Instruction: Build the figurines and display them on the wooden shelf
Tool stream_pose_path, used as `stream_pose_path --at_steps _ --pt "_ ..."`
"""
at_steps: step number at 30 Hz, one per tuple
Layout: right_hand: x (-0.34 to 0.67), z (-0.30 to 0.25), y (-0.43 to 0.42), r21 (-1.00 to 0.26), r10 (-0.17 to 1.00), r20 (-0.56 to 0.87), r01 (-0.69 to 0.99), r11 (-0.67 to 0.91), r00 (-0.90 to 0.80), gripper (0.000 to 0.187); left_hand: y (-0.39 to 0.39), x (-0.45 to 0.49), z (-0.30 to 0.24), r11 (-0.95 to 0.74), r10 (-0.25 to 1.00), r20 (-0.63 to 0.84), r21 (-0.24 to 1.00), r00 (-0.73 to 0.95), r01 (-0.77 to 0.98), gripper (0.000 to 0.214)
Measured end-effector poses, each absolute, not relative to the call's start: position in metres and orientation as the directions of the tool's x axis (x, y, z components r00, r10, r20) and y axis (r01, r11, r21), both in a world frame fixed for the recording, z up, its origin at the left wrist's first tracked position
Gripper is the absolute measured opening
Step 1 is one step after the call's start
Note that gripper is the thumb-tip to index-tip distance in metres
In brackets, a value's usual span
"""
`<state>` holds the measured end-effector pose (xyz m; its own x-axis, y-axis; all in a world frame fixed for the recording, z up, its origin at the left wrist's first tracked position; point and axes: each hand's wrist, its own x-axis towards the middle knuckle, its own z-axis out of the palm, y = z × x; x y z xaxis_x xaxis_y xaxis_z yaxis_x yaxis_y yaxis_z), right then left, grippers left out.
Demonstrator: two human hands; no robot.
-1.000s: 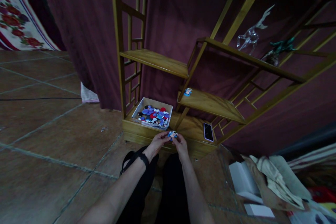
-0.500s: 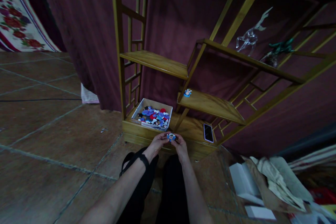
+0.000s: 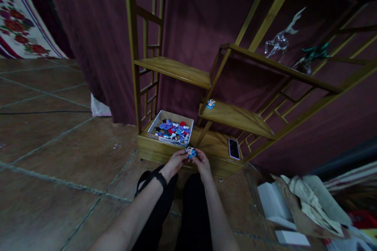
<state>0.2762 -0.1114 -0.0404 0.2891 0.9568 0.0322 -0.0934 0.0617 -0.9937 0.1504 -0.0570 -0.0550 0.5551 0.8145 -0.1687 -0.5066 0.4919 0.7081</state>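
Between both hands I hold a small blue, white and black figurine, just in front of the low shelf's edge. My left hand grips it from the left with the fingertips, and my right hand pinches it from the right. Just beyond my left hand, an open cardboard box is filled with several small figurines in purple, red, white and blue. A similar blue-based figurine stands at the left end of the middle shelf.
A phone lies on the wooden cabinet base at right. Glass animal ornaments stand on the upper right shelf. White boxes and cloth are on the floor at right. A dark red curtain hangs behind.
The figurine in my hands has been turned, showing more of its front and blue base. My hands have hardly shifted; everything else is the same.
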Motion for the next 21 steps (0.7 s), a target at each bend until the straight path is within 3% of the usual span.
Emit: stream_pose_path --at_steps 7,21 --pt "0.2744 -0.0384 -0.1123 -0.991 0.946 0.050 -0.104 0.087 0.320 0.047 -0.0597 0.1487 -0.0487 0.577 0.775 -0.228 0.637 0.590 -0.511 0.021" --pt "0.2762 -0.0379 -0.1145 -0.991 0.948 0.072 -0.088 0.104 0.310 0.040 -0.0620 0.1489 -0.0477 0.647 0.713 -0.279 0.616 0.643 -0.450 0.015"
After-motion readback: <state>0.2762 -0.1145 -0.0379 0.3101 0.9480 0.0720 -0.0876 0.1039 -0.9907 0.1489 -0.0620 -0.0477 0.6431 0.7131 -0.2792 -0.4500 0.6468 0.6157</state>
